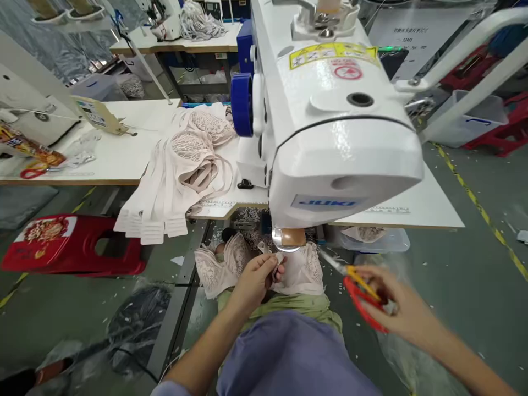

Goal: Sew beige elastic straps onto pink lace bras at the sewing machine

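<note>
A pale pink lace bra (305, 269) lies across my lap, its cups spread to both sides below the sewing machine head (346, 159). My left hand (260, 275) pinches a small end of the bra's fabric between thumb and fingers. In my right hand (400, 302) is a pair of scissors (362, 291) with red and yellow handles. Their blades point left toward the bra and look blurred, apart from the fabric. Whether the blades are parted I cannot tell.
More pale pink bras (185, 165) are heaped on the white sewing table (429, 198), straps hanging over its front edge. A red stool (78, 245) stands at left. Below the table's right side sits a clear plastic bin (391, 240). Thread scraps litter the floor.
</note>
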`<state>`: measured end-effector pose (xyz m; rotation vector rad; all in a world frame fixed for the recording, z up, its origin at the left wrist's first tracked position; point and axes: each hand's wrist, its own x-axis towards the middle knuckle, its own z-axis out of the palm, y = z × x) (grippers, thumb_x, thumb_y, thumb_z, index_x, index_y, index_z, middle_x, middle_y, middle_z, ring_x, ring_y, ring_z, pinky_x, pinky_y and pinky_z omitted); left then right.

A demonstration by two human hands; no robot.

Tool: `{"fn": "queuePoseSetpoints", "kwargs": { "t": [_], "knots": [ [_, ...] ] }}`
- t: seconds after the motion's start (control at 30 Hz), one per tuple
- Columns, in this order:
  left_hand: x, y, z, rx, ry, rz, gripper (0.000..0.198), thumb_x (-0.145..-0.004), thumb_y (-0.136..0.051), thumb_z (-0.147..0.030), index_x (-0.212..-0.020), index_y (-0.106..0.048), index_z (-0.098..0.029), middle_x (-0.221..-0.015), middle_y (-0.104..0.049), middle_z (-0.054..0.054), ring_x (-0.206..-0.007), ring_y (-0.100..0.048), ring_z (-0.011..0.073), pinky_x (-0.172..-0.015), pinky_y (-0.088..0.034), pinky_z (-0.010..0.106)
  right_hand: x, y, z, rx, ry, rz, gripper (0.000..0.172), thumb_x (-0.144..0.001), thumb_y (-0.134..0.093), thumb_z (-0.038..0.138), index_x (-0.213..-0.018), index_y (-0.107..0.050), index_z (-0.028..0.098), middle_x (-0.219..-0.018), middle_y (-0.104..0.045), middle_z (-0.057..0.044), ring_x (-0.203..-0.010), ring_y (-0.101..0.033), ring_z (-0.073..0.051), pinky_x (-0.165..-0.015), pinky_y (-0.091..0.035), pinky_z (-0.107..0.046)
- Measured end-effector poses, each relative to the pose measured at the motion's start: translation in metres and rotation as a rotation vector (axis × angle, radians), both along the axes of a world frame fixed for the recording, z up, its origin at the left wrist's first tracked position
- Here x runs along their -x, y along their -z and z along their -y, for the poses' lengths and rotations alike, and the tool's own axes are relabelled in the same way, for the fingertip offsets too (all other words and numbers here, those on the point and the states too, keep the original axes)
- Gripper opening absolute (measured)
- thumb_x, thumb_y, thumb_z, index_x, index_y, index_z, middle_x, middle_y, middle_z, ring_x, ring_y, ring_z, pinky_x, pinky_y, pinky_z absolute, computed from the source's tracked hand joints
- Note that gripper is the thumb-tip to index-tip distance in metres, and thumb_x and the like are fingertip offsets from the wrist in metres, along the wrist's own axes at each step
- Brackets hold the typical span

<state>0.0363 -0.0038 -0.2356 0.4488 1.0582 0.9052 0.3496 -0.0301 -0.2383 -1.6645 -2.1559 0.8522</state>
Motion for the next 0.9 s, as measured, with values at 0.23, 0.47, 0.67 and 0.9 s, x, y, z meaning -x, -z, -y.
{"fn": "queuePoseSetpoints", "kwargs": {
  "t": [0.23, 0.47, 0.67, 0.9],
  "knots": [
    [0.000, 0.008, 0.002, -0.051, 0.047, -0.073, 0.046, -0.063, -0.079, -0.056, -0.071, -0.063, -0.014, -0.064, -0.058, -0.001, -0.057, -0.045, 0.0084, -0.054, -0.032, 0.022, 0.072, 0.003, 0.020, -0.192, -0.219, 0.013, 0.028, -0.093, -0.052, 0.027, -0.120, -0.056, 0.022, -0.117, -0.067, -0.012, -0.097, -0.070, -0.025, -0.070, -0.060, -0.034],
    [0.001, 0.006, 0.004, -0.109, 0.080, -0.168, 0.037, -0.068, -0.073, -0.051, -0.066, -0.061, -0.016, -0.066, -0.062, 0.001, -0.059, -0.046, 0.0102, -0.055, -0.032, 0.024, 0.088, -0.005, -0.002, -0.294, -0.284, 0.018, 0.026, -0.094, -0.049, 0.025, -0.116, -0.060, 0.018, -0.111, -0.071, -0.014, -0.094, -0.072, -0.025, -0.071, -0.061, -0.035],
    [0.008, 0.004, 0.004, -0.094, 0.103, -0.154, 0.025, -0.069, -0.065, -0.039, -0.062, -0.061, -0.016, -0.061, -0.057, -0.001, -0.054, -0.041, 0.0091, -0.052, -0.028, 0.023, 0.077, -0.015, -0.001, -0.153, -0.258, -0.054, 0.027, -0.094, -0.047, 0.024, -0.116, -0.062, 0.023, -0.103, -0.074, -0.010, -0.082, -0.073, -0.022, -0.065, -0.059, -0.031],
    [0.011, 0.003, 0.003, -0.059, 0.083, -0.084, 0.042, -0.063, -0.074, -0.055, -0.064, -0.060, -0.015, -0.052, -0.047, -0.005, -0.046, -0.030, 0.0055, -0.047, -0.021, 0.022, 0.073, -0.007, 0.012, -0.004, -0.153, -0.113, 0.036, -0.080, -0.058, 0.025, -0.116, -0.058, 0.025, -0.112, -0.069, -0.009, -0.073, -0.069, -0.018, -0.056, -0.055, -0.028]
  ]
}}
